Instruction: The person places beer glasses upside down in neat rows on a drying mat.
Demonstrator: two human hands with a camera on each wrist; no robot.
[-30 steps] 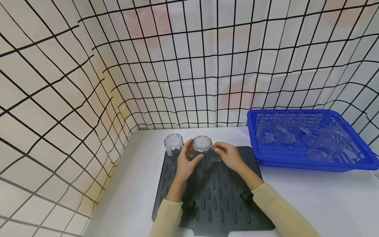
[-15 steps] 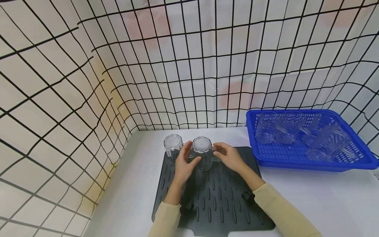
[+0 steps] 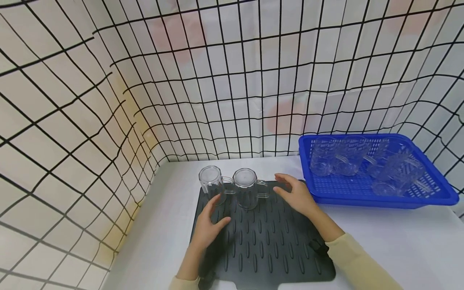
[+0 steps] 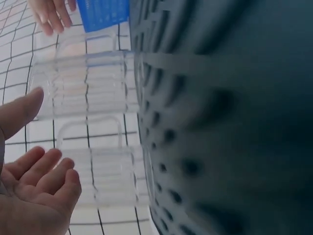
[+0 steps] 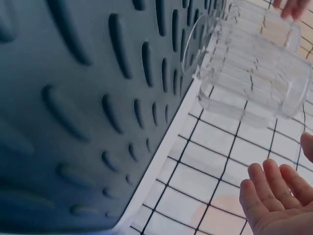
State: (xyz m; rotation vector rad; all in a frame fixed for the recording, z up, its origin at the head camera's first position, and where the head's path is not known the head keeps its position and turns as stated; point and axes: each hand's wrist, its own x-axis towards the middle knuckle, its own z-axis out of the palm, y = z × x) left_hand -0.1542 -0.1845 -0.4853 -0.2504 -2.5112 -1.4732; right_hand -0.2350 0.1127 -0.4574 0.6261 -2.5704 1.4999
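Two clear glass mugs stand upside down side by side at the back of a dark ribbed drying mat point(image 3: 253, 249). The left mug point(image 3: 211, 181) and the right mug point(image 3: 245, 189) both have their handles pointing right. My left hand point(image 3: 207, 227) is in front of the left mug, thumb and fingers spread with nothing between them. To the right of the right mug's handle, my right hand point(image 3: 295, 195) hovers with its fingers apart, holding nothing. The left wrist view shows my left palm point(image 4: 41, 191) beside the mugs, and the right wrist view shows my right fingers point(image 5: 274, 191) loosely extended.
A blue plastic basket point(image 3: 348, 197) with several clear glass mugs point(image 3: 389, 181) lying in it stands on the white table point(image 3: 152, 225) at the right. Behind and to the left rises a white wall covering point(image 3: 232, 80) with a black grid pattern.
Both hands have come away from the right mug: the left has drawn back toward the front left, the right has moved off to the right. The mug stays standing on the mat.
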